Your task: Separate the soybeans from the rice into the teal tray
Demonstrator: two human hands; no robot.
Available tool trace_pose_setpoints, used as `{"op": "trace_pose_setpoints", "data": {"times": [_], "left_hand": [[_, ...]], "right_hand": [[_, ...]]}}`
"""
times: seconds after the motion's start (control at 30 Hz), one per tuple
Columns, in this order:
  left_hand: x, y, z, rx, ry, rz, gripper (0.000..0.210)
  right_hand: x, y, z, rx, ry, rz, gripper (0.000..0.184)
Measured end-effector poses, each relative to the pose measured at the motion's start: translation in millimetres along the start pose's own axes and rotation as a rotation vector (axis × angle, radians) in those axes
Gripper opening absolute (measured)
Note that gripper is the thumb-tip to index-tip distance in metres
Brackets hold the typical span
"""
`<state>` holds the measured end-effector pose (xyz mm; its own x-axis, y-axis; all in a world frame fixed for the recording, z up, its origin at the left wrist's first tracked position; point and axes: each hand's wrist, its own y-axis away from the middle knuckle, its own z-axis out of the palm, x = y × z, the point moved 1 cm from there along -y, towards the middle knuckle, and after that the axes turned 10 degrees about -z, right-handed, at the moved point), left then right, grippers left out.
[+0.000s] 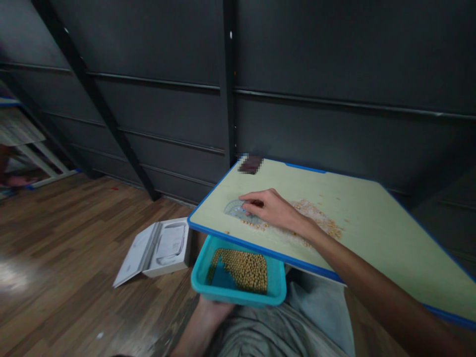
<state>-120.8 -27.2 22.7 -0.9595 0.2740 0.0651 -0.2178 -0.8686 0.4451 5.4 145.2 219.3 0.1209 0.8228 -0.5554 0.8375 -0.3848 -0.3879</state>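
My right hand (273,208) is closed on a clear half-round protractor (233,208), whose flat body lies on the pale yellow table top near its left edge. Several soybeans (247,222) are scattered beside the protractor. A pile of white grains like rice, mixed with soybeans (333,229), spreads behind my wrist and partly under my forearm. My left hand (215,306) holds a teal plastic basket (199,277) from below, its fingers hidden under the base. Many loose soybeans (247,270) cover most of the basket's floor. The basket sits just under the table's front edge.
The yellow table (372,213) has a blue rim. A blurred dark object (251,164) lies at its far left corner. On the wooden floor to the left stands an open white box (169,245). A dark panelled wall (167,109) rises behind the table.
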Motion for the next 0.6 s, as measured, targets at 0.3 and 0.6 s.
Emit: {"op": "trace_pose_setpoints", "data": {"times": [0.3,0.6], "left_hand": [[-0.9,7.1,22.7,0.158,0.083,0.019,0.044],[0.6,10.0,29.9,0.197,0.082,0.042,0.054]], "right_hand": [[-9.6,-2.4,5.4,-0.017,-0.012,-0.012,0.029],[-15.0,-10.6,16.6,-0.057,-0.024,-0.078,0.030]]}}
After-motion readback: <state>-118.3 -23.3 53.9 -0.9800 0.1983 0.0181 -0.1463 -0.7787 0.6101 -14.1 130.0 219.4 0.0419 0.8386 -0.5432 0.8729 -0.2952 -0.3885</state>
